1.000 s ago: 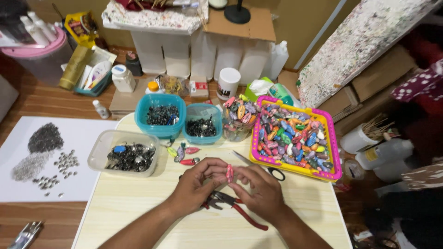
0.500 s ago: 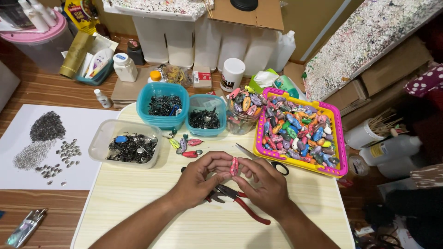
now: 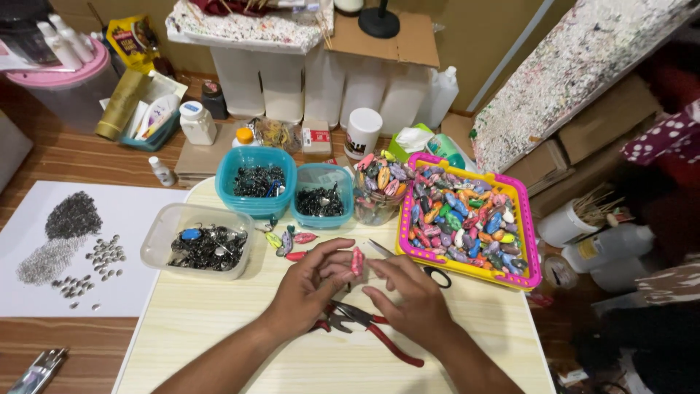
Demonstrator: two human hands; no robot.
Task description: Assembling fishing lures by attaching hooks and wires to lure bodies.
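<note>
A small pink bead (image 3: 357, 260) stands upright, long axis vertical, pinched by the left hand (image 3: 310, 283), while the right hand (image 3: 408, 292) touches beside it with loosely curled fingers.

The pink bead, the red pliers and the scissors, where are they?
pink bead (image 3: 357, 260), head view, on its middle, pinched between both hands.
red pliers (image 3: 394, 346), head view, on one red handle.
scissors (image 3: 438, 276), head view, on the black handle loop.
</note>
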